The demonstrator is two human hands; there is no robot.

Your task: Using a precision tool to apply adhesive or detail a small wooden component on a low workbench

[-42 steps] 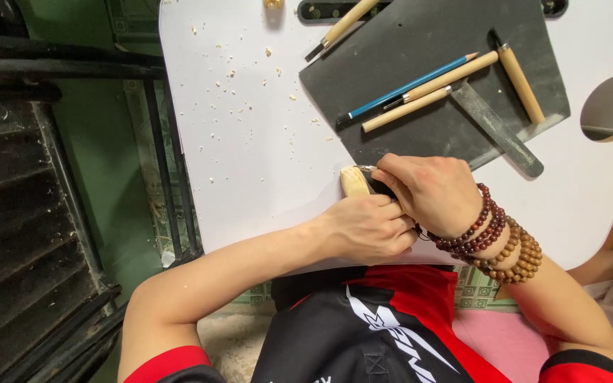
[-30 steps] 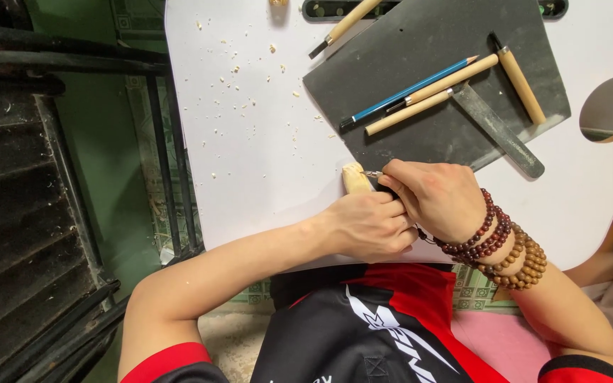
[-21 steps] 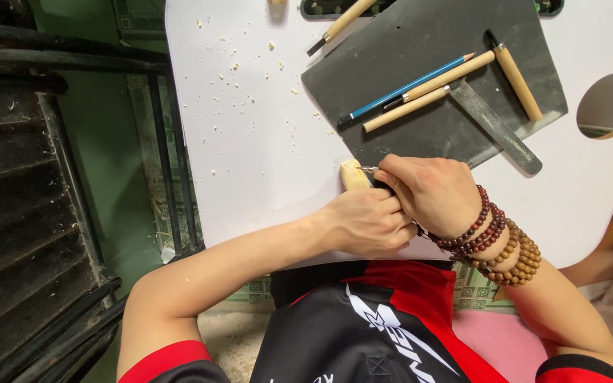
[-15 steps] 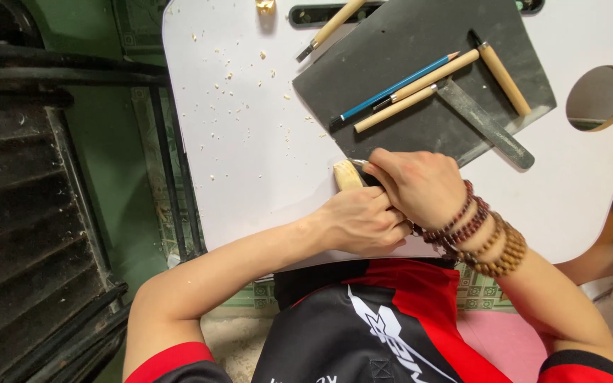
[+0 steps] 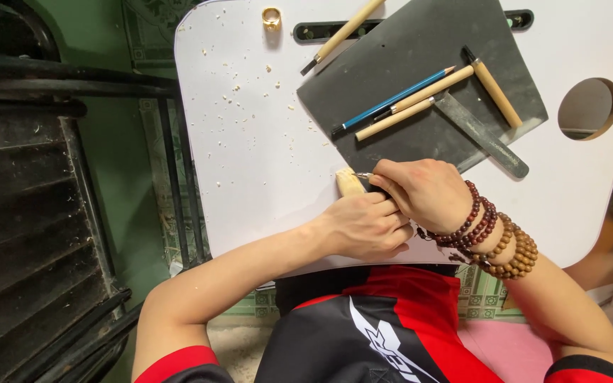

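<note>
Left hand: my left hand [image 5: 367, 225] is closed in a loose fist around the near end of the wood piece [image 5: 350, 182], holding it down on the white tabletop [image 5: 250, 163].
Right hand: my right hand [image 5: 426, 190] is curled shut around a small carving tool [image 5: 365, 175]; only its metal tip shows past my fingers [image 5: 384, 170], meeting the top of the wood piece.
Wood piece: pale, rounded, lying at the near middle of the tabletop, just off the near left corner of the dark mat [image 5: 427, 78]; its near part is hidden under my left hand.
Wrist: two strings of wooden beads [image 5: 494, 234], one dark red, one tan, sit on my right wrist.
Dark mat: grey sheet on the far half of the tabletop, carrying a blue pencil [image 5: 391, 101], two wooden-handled tools [image 5: 423, 96], a third wooden-handled tool [image 5: 492, 85] and a flat metal file [image 5: 482, 135].
Far edge: another wooden-handled tool [image 5: 342, 34] lies half on the mat; a gold ring [image 5: 272, 17] rests well to its left.
Surface: pale wood chips [image 5: 239, 92] are scattered over the left part of the tabletop.
Tabletop cutout: a round hole [image 5: 589, 108] at the right.
</note>
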